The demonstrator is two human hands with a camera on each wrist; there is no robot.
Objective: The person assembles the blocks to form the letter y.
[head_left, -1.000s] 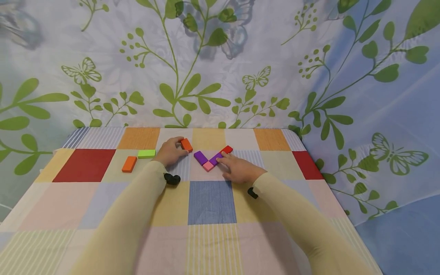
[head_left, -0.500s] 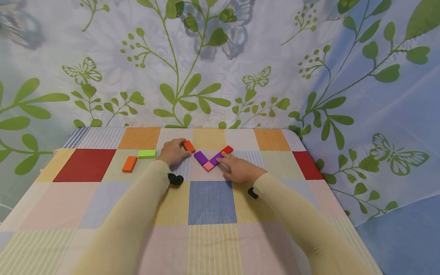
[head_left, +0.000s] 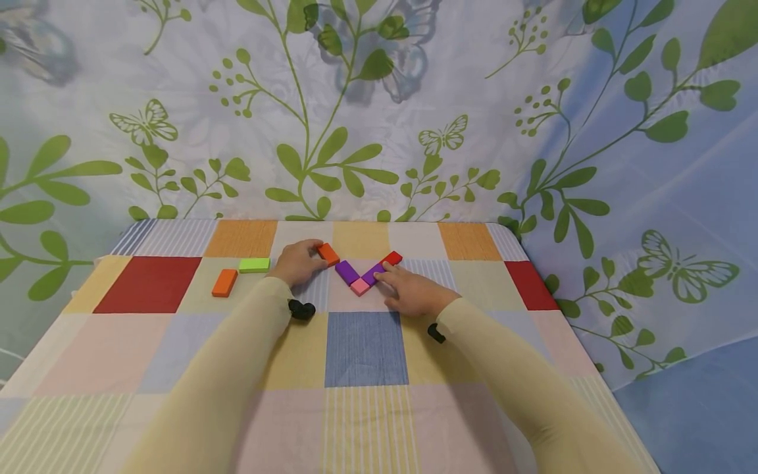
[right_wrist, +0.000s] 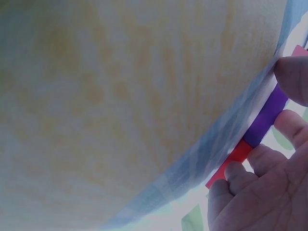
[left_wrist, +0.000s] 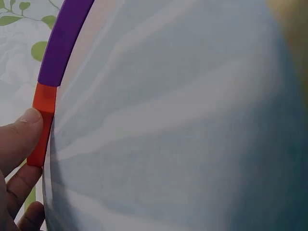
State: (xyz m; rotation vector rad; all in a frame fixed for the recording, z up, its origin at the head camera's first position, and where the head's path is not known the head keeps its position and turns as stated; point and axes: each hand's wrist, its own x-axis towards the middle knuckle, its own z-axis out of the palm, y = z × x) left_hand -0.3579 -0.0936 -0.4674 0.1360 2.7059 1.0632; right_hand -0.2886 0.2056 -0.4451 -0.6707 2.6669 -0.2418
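My left hand (head_left: 298, 263) pinches an orange block (head_left: 328, 254) between thumb and fingers. In the left wrist view the orange block (left_wrist: 44, 108) appears to meet the end of a purple block (left_wrist: 65, 45). This purple block (head_left: 347, 272) leads down to a small pink block (head_left: 359, 286) at the point of a V. The other arm is a second purple block (head_left: 372, 273) and a red block (head_left: 391, 258), end to end. My right hand (head_left: 414, 289) rests its fingertips on that arm; in the right wrist view they lie along the purple block (right_wrist: 264, 120) and red block (right_wrist: 230, 165).
Left of my left hand lie a lime green block (head_left: 254, 265) and another orange block (head_left: 224, 283). A patchwork cloth (head_left: 365, 349) covers the table. Behind and to the right hangs a leaf-print curtain (head_left: 249, 158).
My left hand has slid the orange block slightly right and toward me, up to the end of the left purple block. The right hand has stayed in place.
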